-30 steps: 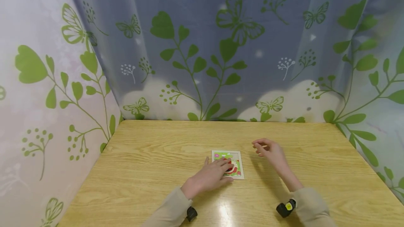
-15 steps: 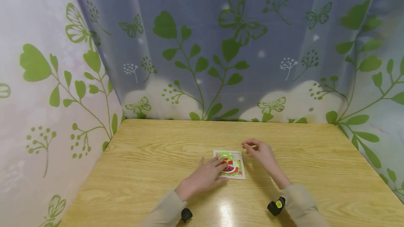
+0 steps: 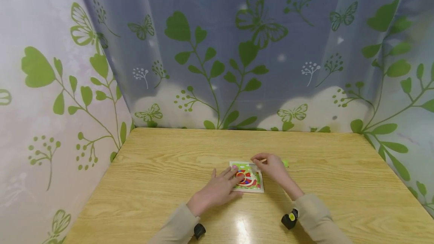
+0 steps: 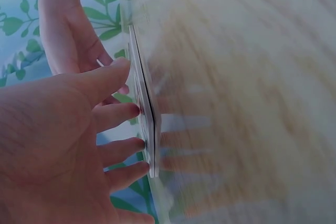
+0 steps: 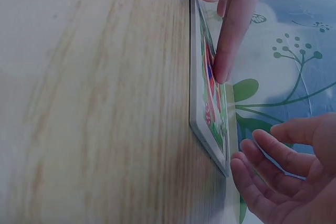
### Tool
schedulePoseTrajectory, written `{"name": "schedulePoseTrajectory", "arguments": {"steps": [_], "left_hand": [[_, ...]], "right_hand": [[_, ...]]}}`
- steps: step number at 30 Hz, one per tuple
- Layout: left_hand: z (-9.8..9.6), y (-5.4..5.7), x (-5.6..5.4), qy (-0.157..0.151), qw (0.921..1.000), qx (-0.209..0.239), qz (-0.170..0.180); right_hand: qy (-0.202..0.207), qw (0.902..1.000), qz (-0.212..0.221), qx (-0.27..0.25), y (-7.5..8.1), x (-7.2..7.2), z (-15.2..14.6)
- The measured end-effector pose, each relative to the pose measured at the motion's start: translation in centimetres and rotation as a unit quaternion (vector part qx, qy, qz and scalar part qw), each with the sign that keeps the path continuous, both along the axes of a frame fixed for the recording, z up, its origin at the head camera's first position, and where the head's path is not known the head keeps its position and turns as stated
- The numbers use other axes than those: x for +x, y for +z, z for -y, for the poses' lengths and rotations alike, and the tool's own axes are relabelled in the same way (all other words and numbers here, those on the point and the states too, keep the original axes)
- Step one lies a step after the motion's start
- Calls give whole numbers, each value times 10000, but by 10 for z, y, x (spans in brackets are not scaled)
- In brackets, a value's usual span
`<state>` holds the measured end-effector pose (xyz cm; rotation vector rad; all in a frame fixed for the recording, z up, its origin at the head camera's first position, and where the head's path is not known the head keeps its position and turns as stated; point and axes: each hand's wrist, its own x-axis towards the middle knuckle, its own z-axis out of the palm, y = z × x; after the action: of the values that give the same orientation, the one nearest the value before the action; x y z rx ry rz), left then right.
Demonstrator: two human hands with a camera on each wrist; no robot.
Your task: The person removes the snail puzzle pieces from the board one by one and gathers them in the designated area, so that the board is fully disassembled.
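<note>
A flat square picture puzzle with a pale frame lies on the table, its picture green and red. My left hand is spread over its left side, fingertips resting on the picture; in the left wrist view they meet the board from one side. My right hand is at the far right corner, thumb and forefinger close to the frame. In the right wrist view, nothing shows between the loosely bent fingers. Just right of that hand is a small light-green object, partly hidden behind it.
The wooden table reaches back to a curtain printed with leaves and butterflies, which also hangs along both sides. Each wrist carries a small black camera near the sleeve cuff.
My right hand has moved left, from beside the puzzle to its far right corner. The light-green object has come into view behind it. My left hand has drawn slightly left on the picture.
</note>
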<state>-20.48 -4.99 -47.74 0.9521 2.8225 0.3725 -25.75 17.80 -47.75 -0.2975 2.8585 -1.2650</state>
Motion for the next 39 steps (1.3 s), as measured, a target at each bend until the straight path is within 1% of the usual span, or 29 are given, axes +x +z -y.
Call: {"name": "schedulePoseTrajectory", "arguments": {"steps": [3, 5, 11, 17, 25, 31, 36, 39], "left_hand": [[-1, -1, 0, 40, 10000, -76, 24], [-1, -1, -1, 70, 9999, -122, 29], [-2, -1, -1, 98, 9998, -191, 37], [-3, 0, 0, 88, 9996, -247, 35], [-4, 0, -2, 87, 9994, -320, -33], [-5, 5, -1, 73, 9992, -378, -103], [-5, 7, 0, 80, 9992, -381, -81], [-5, 7, 0, 84, 9993, -374, -51]], "right_hand": [[69, 9999, 66, 106, -1, 0, 2], [32, 9997, 125, 200, -1, 1, 3], [59, 9985, 52, 548, 2, 2, 8], [70, 9973, 25, 737, 3, 1, 12], [75, 9975, 137, 696, 4, 2, 15], [107, 9982, 181, 570, 2, 1, 16], [188, 9986, 264, 427, -1, -1, 17], [196, 9983, 309, 456, -1, -2, 18]]}}
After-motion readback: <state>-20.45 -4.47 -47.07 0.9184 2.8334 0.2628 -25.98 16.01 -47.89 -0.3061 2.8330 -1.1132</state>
